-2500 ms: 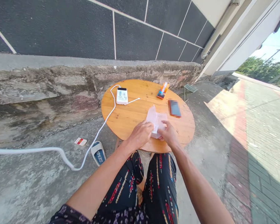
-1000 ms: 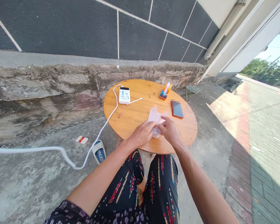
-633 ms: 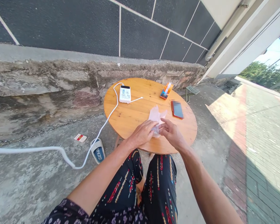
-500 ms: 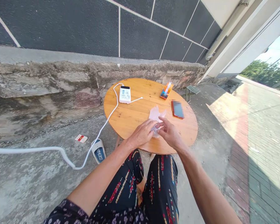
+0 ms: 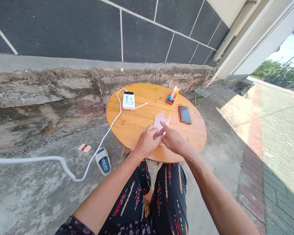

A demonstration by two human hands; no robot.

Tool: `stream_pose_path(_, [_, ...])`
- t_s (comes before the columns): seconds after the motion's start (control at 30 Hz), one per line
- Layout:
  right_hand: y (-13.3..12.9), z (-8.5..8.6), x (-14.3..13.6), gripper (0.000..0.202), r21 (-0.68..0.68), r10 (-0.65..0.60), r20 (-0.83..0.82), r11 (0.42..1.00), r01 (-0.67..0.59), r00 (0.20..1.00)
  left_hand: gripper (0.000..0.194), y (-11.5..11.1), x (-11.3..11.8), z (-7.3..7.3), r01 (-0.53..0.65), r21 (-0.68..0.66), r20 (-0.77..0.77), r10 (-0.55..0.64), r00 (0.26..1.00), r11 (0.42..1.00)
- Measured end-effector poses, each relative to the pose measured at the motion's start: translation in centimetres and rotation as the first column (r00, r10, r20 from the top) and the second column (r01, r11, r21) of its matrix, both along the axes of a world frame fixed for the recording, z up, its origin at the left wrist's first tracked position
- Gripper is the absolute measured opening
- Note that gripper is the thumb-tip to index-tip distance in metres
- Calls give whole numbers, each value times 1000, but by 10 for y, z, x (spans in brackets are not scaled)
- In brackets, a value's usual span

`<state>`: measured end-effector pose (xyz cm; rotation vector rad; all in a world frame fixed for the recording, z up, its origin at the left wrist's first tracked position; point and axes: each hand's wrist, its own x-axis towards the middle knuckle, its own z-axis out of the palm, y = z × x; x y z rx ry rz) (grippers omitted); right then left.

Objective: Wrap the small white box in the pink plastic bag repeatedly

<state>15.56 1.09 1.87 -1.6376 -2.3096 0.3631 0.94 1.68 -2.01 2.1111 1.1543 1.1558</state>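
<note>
A thin, pale pinkish-white plastic bag (image 5: 158,119) lies crumpled near the front edge of the round wooden table (image 5: 134,125). My left hand (image 5: 146,141) closes on its near part, fingers bent and thumb toward the right. From the right, my right hand (image 5: 173,139) meets it, thumb and fingers pinched at the bag while the index finger points forward over it. The fingertips of both hands nearly touch, and they hide the bag's lower portion.
On the table are a white power adapter-like box (image 5: 128,101) with a cable (image 5: 119,114), an orange-and-blue tape dispenser-like item (image 5: 173,95) and a phone (image 5: 185,114). A slipper (image 5: 104,161) and a small card packet (image 5: 84,148) lie on the ground. A folding stool (image 5: 201,93) stands behind.
My hands have drawn closer together over the plastic bag, and my right fingers have closed in with the index finger stretched out. The bag's near part is now more covered.
</note>
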Motion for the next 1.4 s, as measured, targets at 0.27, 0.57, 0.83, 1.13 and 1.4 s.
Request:
stream_pose_path(0.27, [-6,8,34,53,56,23,-329,998,-5,944,10,-2,6,2,-84,-61,-49,81,996,995])
stream_pose_path(0.57, [29,-4,49,37,271,23,-55,963,-7,998,29,2,6,14,-101,-160,-148,77,986,982])
stream_pose_path(0.83, [41,-7,46,20,278,71,-22,959,-62,997,25,13,7,19,-44,-160,-288,-4,958,986])
stream_pose_path(1.13, [49,-15,58,34,260,108,45,959,-116,993,27,11,7,19,-17,-192,-272,-37,962,981])
stream_pose_path(1.4, [48,-15,51,24,341,134,78,927,-153,988,21,12,8,25,73,-126,-342,-113,933,989])
